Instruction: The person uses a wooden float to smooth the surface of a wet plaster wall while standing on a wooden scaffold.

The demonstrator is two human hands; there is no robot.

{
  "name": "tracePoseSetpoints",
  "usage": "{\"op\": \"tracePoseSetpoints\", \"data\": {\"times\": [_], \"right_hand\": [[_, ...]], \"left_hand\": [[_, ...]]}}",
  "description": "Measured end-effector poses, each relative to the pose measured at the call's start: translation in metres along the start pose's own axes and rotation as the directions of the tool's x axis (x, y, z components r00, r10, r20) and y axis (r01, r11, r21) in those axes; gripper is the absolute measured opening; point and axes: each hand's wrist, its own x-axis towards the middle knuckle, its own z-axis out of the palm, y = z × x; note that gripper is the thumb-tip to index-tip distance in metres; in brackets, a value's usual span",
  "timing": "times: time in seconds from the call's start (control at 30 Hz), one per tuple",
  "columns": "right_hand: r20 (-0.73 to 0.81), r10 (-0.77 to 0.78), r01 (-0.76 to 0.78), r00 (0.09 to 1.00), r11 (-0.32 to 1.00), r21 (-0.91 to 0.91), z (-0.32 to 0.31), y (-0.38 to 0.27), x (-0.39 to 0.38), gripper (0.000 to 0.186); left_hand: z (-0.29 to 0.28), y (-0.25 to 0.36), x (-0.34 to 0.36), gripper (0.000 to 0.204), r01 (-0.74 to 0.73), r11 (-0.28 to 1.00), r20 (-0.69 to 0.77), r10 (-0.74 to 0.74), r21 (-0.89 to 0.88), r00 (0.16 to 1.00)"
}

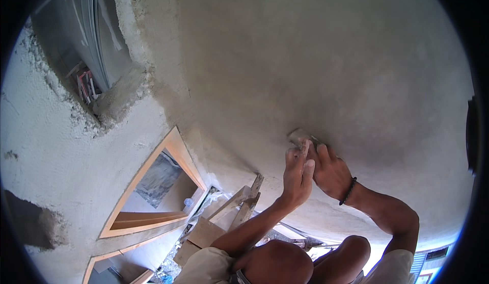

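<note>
The bare right hand (332, 174) grips one small, flat, grey tool (300, 134) against one broad grey plaster surface (316, 54); the bare left hand (298, 178) sits just beside it, fingers raised toward the tool, its hold impossible to tell; two pale wooden frames (179, 153) lie left of both

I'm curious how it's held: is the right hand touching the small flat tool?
Touching: the head view shows the right hand closed on the near end of the small flat tool, no gap showing.

No legible text or numbers
</note>
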Motion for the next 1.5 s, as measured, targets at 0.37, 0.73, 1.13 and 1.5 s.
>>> {"op": "tracePoseSetpoints", "data": {"times": [0.37,0.73,1.13,1.5], "right_hand": [[-0.201,-0.033,0.081,0.979,0.969,0.234,-0.019,0.025,-0.04,0.042],[-0.651,-0.083,-0.14,0.755,0.949,-0.283,-0.083,0.119,-0.168,0.03],[-0.726,-0.098,-0.226,0.681,0.914,-0.336,-0.059,0.168,-0.185,0.032],[-0.778,-0.156,-0.22,0.609,0.909,-0.354,-0.061,0.155,-0.168,0.029]], "left_hand": [[0.034,-0.032,-0.003,0.054,-0.034,0.958,-0.22,0.1,0.285,0.97],[-0.062,-0.031,0.077,0.057,-0.251,0.618,-0.071,0.448,0.745,0.891],[-0.063,-0.06,0.064,0.053,-0.268,0.589,-0.12,0.536,0.762,0.835],[-0.09,-0.091,0.082,0.049,-0.179,0.667,-0.29,0.529,0.724,0.797]]}}
